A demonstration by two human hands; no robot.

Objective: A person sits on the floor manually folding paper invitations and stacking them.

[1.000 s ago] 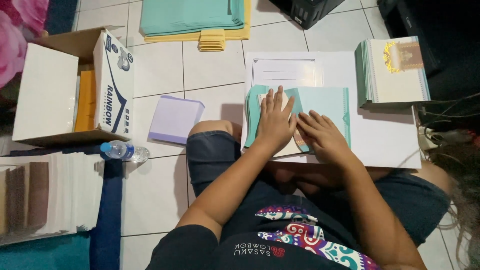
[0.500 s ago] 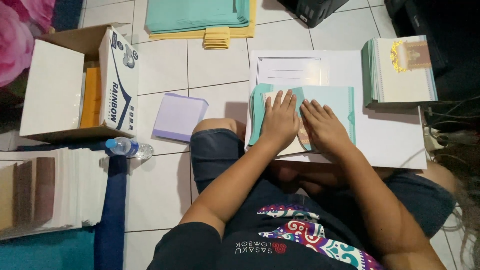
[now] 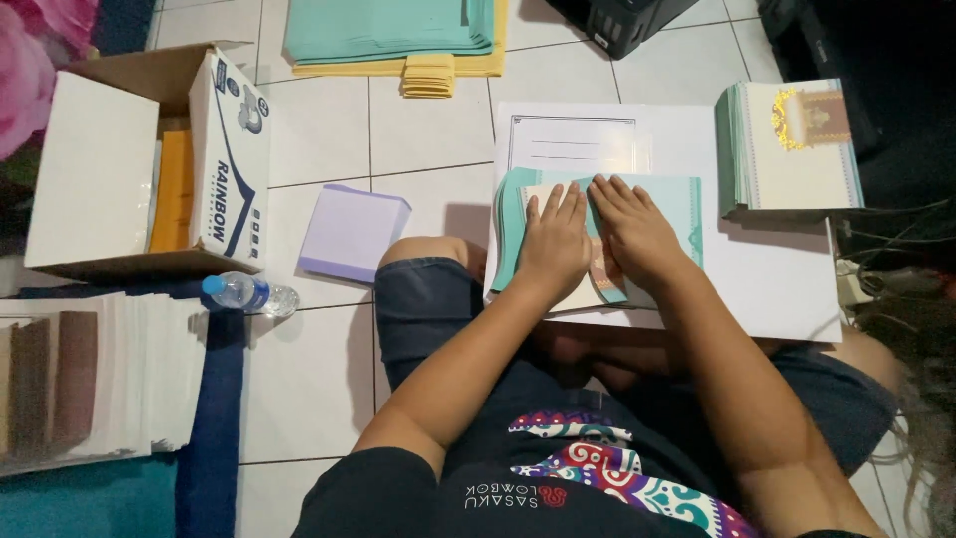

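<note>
I sit on a tiled floor with a large white sheet [image 3: 787, 289] across my lap. On it lies a teal card [image 3: 672, 199] with a cream inner panel, partly folded. My left hand [image 3: 553, 244] presses flat on the card's left half, fingers spread. My right hand [image 3: 629, 231] lies flat beside it on the card's middle, fingertips at the top edge. Both palms push down; neither hand grips anything. A white bordered sheet [image 3: 573, 144] lies just beyond the card.
A stack of teal-edged cards [image 3: 792, 149] stands at the right. A lilac paper pad [image 3: 351, 234], a water bottle [image 3: 249, 294], an open cardboard box [image 3: 149, 169], white sheets [image 3: 129, 374] at left, and teal and yellow paper stacks [image 3: 398, 35] lie around.
Both hands have slid a little up and together on the teal card, pressing it flatter. The camera view has shifted slightly.
</note>
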